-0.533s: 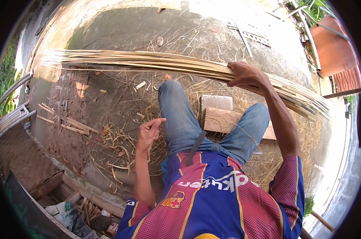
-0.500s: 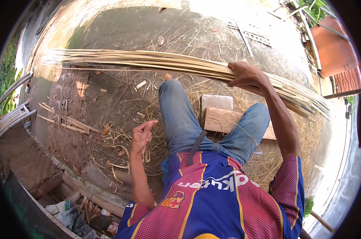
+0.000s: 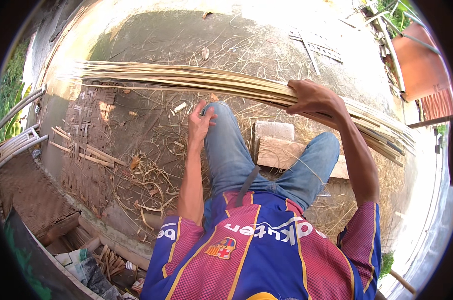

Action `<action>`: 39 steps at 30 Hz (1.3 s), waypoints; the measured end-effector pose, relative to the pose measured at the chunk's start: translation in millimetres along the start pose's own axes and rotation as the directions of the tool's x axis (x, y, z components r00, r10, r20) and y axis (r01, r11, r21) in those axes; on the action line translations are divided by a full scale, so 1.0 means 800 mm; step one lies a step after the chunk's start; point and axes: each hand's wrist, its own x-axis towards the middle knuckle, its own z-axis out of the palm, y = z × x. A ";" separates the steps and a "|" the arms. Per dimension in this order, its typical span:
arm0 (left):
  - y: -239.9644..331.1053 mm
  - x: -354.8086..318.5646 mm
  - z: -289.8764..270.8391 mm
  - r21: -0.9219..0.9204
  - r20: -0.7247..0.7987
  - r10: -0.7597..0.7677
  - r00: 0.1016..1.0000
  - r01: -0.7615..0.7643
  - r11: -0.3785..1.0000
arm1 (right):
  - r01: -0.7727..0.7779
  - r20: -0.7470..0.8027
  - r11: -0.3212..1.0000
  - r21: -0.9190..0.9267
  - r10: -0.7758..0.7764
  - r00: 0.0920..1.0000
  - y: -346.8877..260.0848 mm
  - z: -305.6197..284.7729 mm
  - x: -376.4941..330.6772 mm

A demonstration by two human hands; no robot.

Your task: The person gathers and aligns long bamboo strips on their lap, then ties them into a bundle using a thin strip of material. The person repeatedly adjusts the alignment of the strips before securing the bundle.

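Note:
A long bundle of thin pale bamboo strips [image 3: 186,76] spans the view from far left to right, held up beyond my knees. My right hand [image 3: 316,99] grips it right of its middle, fingers wrapped round the strips. Some strips at the right end are darker and fan apart. My left hand [image 3: 201,121] is beside my left knee, a little below the bundle and apart from it. Its fingers are parted and bent, with nothing visible in them.
Between my legs lie a wooden block [image 3: 280,152] and a pale brick-like block [image 3: 274,130]. Curled shavings [image 3: 151,175] litter the floor. At the left are a woven bamboo mat [image 3: 84,130] and short split sticks [image 3: 96,155]. Pale poles [image 3: 21,145] stand at the far left edge.
My left hand has risen from low on the left to beside my left knee, its fingers spreading. My right hand keeps its grip, and the bundle has shifted slightly to the right.

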 end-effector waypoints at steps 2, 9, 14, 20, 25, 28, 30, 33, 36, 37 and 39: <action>0.004 0.026 0.037 -0.180 0.094 0.064 0.993 -0.046 0.983 | 0.016 -0.015 1.000 -0.012 -0.016 1.000 0.003 0.002 -0.002; 0.013 -0.018 0.032 -0.022 0.186 -0.009 0.982 0.014 1.000 | 0.015 0.003 1.000 0.013 -0.015 1.000 0.002 0.006 -0.004; 0.044 -0.091 0.013 0.117 0.463 -0.126 0.877 0.080 0.990 | 0.014 0.089 0.999 0.037 -0.017 0.996 0.013 0.035 0.000; 0.085 -0.075 0.015 0.409 0.587 -0.112 0.802 -0.174 0.896 | 0.039 0.052 0.998 0.058 -0.042 0.998 0.026 0.070 0.013; 0.055 -0.079 0.037 0.555 0.646 -0.131 0.752 -0.345 0.757 | 0.068 0.076 0.998 0.010 -0.068 0.995 0.009 0.095 -0.010; 0.017 -0.099 0.055 0.654 0.633 -0.014 0.774 -0.525 0.545 | 0.091 0.118 0.996 -0.017 -0.088 0.989 -0.003 0.114 -0.016; 0.008 -0.103 0.061 0.617 0.644 0.045 0.764 -0.552 0.561 | 0.098 0.143 0.994 -0.043 -0.091 0.985 0.003 0.134 -0.010; -0.001 -0.101 0.058 0.626 0.671 0.035 0.740 -0.592 0.507 | 0.100 0.072 0.993 -0.060 -0.096 0.993 0.012 0.171 -0.013; 0.010 -0.106 0.044 0.666 0.654 -0.199 0.729 -0.431 0.609 | 0.076 0.046 0.995 -0.068 -0.073 0.996 0.006 0.177 -0.017; 0.020 -0.107 0.043 0.674 0.643 -0.298 0.706 -0.337 0.657 | 0.079 0.020 0.995 -0.064 -0.078 0.997 0.006 0.175 -0.019; 0.027 -0.119 0.038 0.674 0.657 -0.295 0.694 -0.364 0.643 | 0.082 0.027 0.995 -0.065 -0.080 0.996 0.009 0.166 -0.010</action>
